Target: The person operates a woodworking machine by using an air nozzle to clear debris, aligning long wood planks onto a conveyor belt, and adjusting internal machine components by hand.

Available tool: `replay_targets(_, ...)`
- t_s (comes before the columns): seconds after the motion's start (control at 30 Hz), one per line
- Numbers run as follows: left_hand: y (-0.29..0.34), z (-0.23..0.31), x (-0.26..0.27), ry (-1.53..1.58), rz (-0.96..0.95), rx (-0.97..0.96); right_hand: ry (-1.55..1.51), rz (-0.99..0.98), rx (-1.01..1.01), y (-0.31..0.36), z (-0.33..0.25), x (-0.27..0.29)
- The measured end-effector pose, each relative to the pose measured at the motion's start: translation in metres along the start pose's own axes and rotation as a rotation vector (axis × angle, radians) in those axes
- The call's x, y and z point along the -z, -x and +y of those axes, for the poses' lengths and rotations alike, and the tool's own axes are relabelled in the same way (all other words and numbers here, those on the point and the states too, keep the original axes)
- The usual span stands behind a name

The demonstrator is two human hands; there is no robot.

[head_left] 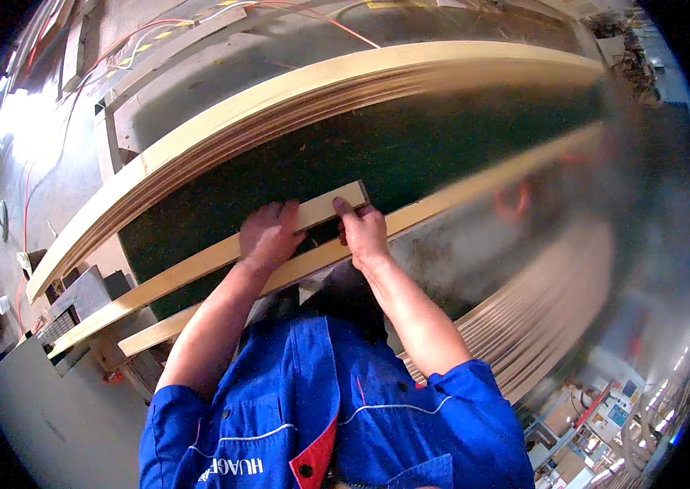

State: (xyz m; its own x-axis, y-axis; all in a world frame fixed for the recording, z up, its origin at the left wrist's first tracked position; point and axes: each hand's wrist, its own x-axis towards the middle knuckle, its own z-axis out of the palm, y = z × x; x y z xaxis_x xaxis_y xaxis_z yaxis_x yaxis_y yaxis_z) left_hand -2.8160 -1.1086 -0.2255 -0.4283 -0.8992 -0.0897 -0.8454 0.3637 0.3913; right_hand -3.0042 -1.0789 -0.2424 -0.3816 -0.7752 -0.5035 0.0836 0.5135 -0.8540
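A pale wooden strip (324, 209) lies slanted across a dark green work surface (459, 130), its squared end towards the middle. My left hand (270, 236) is wrapped over the strip a short way from that end. At the end itself, my right hand (363, 232) grips the strip, thumb on top and fingers curled below. A second wooden strip (451, 200) runs along the near edge, under my wrists and close to my body. My left fingertips are slightly blurred.
A long stack of wooden strips (394, 59) borders the far side of the surface. More stacked boards (532, 301) stand at the near right, partly blurred. A grey panel (59, 407) is at the lower left. Orange and white cables (324, 16) trail across the floor beyond.
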Motion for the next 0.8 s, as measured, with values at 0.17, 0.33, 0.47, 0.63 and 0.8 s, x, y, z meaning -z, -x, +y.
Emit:
replay_targets(0.17,-0.036,0.035,-0.006,0.065,-0.014,-0.014,-0.055,-0.071,-0.137,-0.025,-0.012,0.042)
replay_targets(0.33,-0.049,0.044,0.019,0.256,-0.314,0.155,-0.308,-0.144,-0.097,-0.041,-0.015,0.083)
replay_targets(0.47,-0.037,0.004,0.042,0.315,-0.538,0.345,-0.449,-0.162,-0.112,-0.052,-0.014,0.103)
replay_targets(0.63,-0.021,-0.037,0.051,0.265,-0.667,0.389,-0.435,-0.221,-0.211,-0.045,-0.008,0.100)
replay_targets(0.8,-0.014,-0.070,0.049,0.083,-0.672,0.247,-0.430,-0.106,-0.162,-0.040,-0.006,0.089)
